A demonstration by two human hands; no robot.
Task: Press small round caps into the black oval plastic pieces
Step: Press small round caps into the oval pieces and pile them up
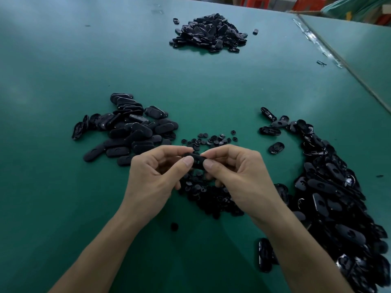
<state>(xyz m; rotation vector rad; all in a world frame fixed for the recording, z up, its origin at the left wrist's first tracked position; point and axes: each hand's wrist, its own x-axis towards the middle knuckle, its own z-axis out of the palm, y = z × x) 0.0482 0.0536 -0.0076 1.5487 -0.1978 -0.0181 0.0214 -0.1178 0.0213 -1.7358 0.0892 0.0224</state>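
Grip is being shared: L hand (156, 176) & R hand (239, 174) are both pinching one oval piece (196, 160) by thumb & forefinger, holding it over the caps (213, 140) on the table (63, 187). Cap seated or not: can't tell. Risk: thumbs pressing off-centre, cap going in tilted or popping out & vanishing among loose ones.

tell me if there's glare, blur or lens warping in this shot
Head view: pale sheen on the green table upper left; glints on the glossy right pile; wide-angle stretching toward the frame's edges; the oval piece pinched between left hand and right hand is dark, detail lost.
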